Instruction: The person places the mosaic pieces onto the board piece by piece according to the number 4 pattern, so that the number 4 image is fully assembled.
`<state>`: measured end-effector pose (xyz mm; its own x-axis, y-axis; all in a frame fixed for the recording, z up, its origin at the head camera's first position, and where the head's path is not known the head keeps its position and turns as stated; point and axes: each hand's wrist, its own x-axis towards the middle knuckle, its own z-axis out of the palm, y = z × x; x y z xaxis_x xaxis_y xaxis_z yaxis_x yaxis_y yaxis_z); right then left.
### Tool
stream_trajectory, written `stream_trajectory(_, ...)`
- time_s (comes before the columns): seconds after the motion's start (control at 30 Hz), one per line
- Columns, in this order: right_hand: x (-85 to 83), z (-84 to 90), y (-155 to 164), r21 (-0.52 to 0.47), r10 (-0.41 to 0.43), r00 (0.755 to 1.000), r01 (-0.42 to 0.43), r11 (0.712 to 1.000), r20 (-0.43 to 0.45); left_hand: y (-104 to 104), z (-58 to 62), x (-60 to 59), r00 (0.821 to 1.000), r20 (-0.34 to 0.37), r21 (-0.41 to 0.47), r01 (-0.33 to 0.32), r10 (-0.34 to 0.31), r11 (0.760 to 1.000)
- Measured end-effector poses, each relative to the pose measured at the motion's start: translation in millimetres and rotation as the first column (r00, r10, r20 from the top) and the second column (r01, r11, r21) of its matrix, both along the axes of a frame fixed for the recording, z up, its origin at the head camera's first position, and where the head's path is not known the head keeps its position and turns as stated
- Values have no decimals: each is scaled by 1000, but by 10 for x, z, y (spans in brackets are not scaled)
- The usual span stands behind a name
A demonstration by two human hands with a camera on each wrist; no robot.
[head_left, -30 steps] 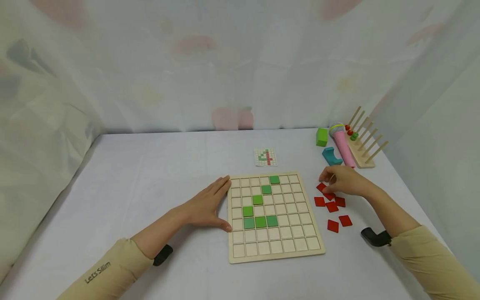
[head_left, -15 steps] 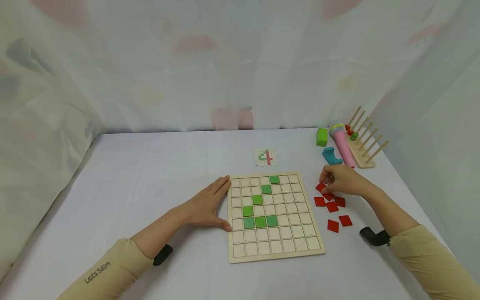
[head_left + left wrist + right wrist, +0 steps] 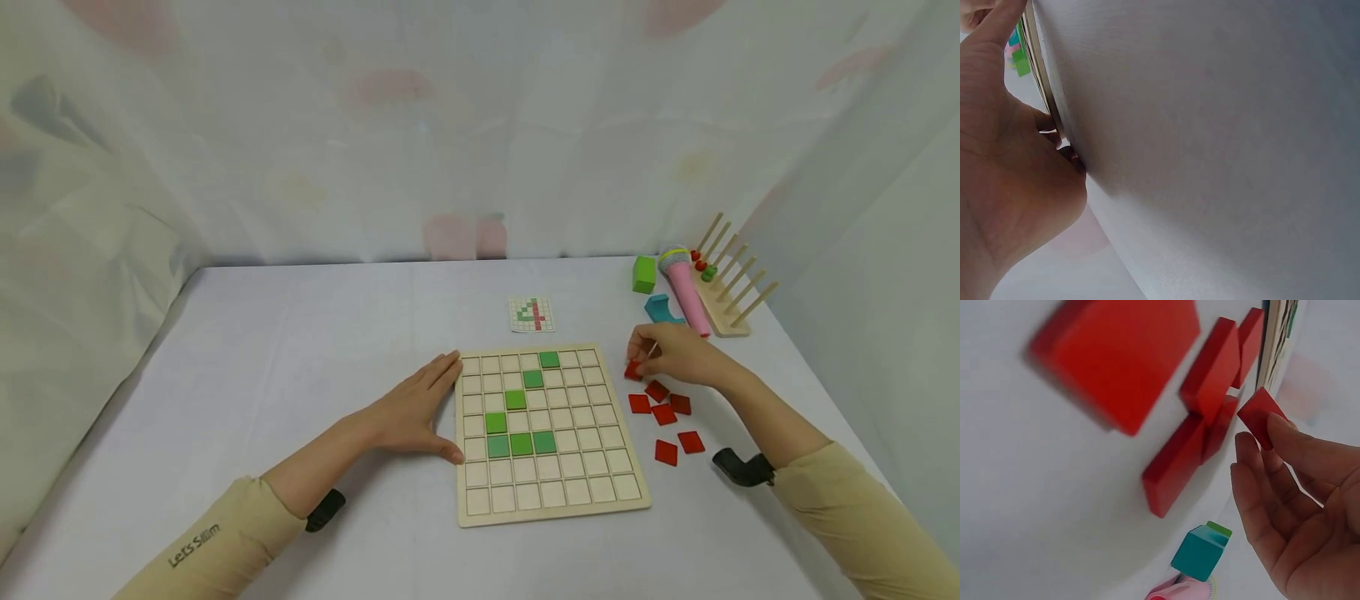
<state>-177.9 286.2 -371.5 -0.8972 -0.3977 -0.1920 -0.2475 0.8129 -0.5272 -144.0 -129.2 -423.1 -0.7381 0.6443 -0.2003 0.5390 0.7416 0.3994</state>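
A wooden grid board (image 3: 525,500) lies on the table with several green tiles (image 3: 521,444) set in its squares. My left hand (image 3: 412,408) rests along the board's left edge, fingers at the upper corner and thumb lower down; the left wrist view shows the palm beside that edge. Right of the board, my right hand (image 3: 671,352) pinches a red square tile (image 3: 1261,415) between thumb and fingers, lifted off the table in the right wrist view. Several more red tiles (image 3: 664,414) lie loose below that hand.
Behind the board lies a small card (image 3: 531,315) printed with a green and red grid pattern. At the back right are a green block (image 3: 643,274), a teal arch block (image 3: 662,309), a pink toy microphone (image 3: 687,292) and a wooden peg stand (image 3: 731,312) with beads.
My right hand has moved slightly left toward the board, carrying one red tile away from the others. My left hand and the board stay still.
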Motion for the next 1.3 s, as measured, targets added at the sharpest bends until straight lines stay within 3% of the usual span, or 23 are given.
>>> stream_trajectory(0.57, -160, 118, -367, -50, 43, 998, -45, 998, -34, -4, -6, 3, 1000, -7, 3, 0, 0, 1000)
stream_trajectory(0.93, -274, 62, -610, -119, 96, 995, -92, 989, 27, 3, 28, 8, 1000, 0, 0, -2, 2, 1000)
stream_trajectory(1.3, -260, 19, -839, -127, 148, 985, -135, 983, 94, 4, 13, -1, 1000, -30, 5, 2, -2, 1000)
